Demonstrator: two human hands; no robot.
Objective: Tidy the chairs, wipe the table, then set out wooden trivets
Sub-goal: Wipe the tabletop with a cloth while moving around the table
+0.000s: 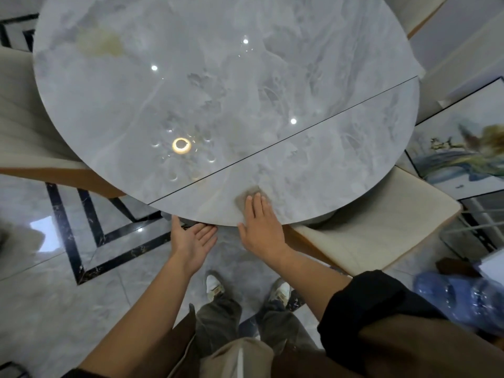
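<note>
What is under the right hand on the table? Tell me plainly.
A grey-brown cloth, pressed flat on the table near its edge by the right hand. Only its far part shows beyond the hand; the rest is covered.

table [245,91]: round, glossy grey marble tabletop, dark straight seam from near-left edge to far-right edge | cloth [252,191]: small, grey-brown, flat on tabletop just inside near edge, on near side of seam | right hand [260,230]: fingers flat on cloth, palm over near edge | yellowish patch [105,43]: near far-left edge
</note>
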